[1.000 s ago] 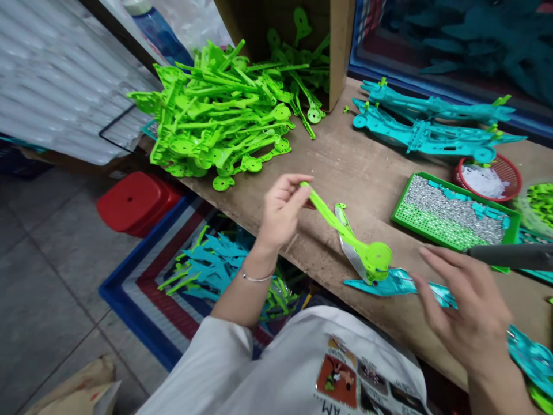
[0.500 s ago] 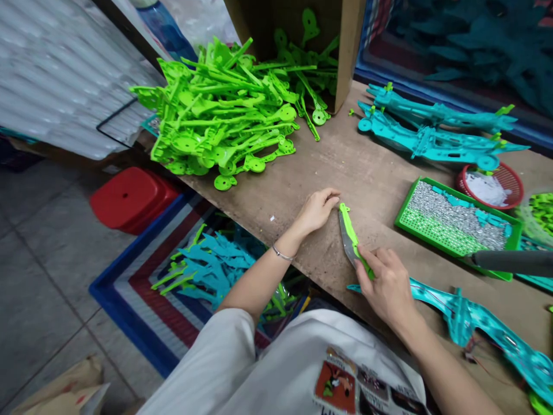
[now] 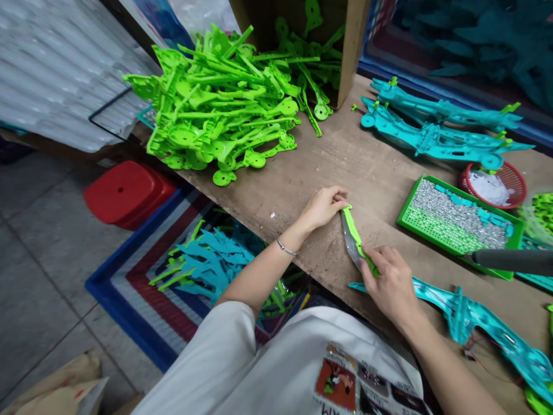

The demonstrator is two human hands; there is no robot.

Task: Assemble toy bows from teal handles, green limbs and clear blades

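Observation:
My right hand [image 3: 391,282] grips the near end of a slim, curved plastic part [image 3: 353,230], bright green along one side with a grey, see-through blade-like panel along the other. At its far end, my left hand [image 3: 325,206] has thumb and fingers pressed together, right up against the green tip. Whatever those fingers pinch is too small or hidden to make out. Under and beside my right wrist lies a long turquoise bow-shaped part [image 3: 460,314], with thin wires near it.
A heap of green plastic parts [image 3: 216,109] spills from a cardboard box [image 3: 352,57]. Two turquoise parts [image 3: 436,127] lie at the back right. A green tray of screws [image 3: 449,225], a red basket [image 3: 514,178] and a dark tool [image 3: 510,260] are on the right. Below left stand a blue-rimmed crate [image 3: 112,271] and red stool [image 3: 125,193].
Both hands and the green and grey part have shifted slightly to the right in the picture. The left fingertips stay pinched at the part's far end. The view has tilted slightly.

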